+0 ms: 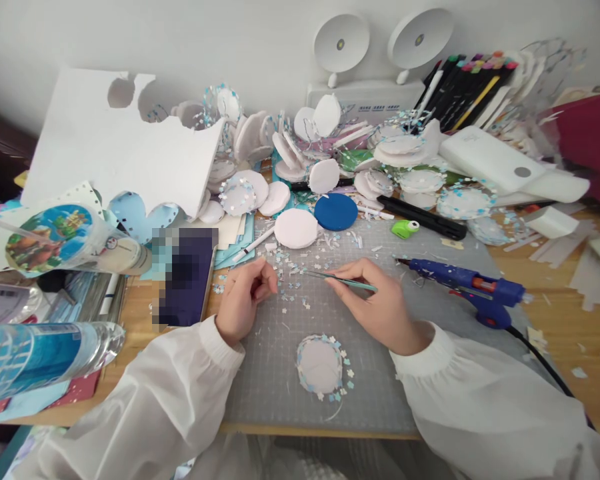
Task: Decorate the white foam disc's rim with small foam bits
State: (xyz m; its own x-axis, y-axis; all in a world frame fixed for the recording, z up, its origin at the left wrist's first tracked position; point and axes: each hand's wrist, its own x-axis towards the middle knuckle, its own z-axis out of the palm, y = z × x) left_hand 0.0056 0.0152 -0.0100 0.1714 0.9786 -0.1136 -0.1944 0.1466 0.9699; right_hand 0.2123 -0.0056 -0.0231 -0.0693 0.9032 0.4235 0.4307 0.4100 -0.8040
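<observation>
My right hand (377,298) pinches tweezers (356,282); my left hand (241,295) is curled closed. Left of it, a cup (89,241) with a straw (17,231) stands near a bottle (45,353).

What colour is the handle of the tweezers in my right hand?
The tweezers look green along the handle, seen best in the head view.

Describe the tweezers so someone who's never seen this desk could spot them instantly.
Find the grey gridded mat, then the right hand over it. It holds the tweezers, tips pointing left toward scattered flower pieces. They're slim and greenish, unlike the bulky blue glue gun lying farther right.
</observation>
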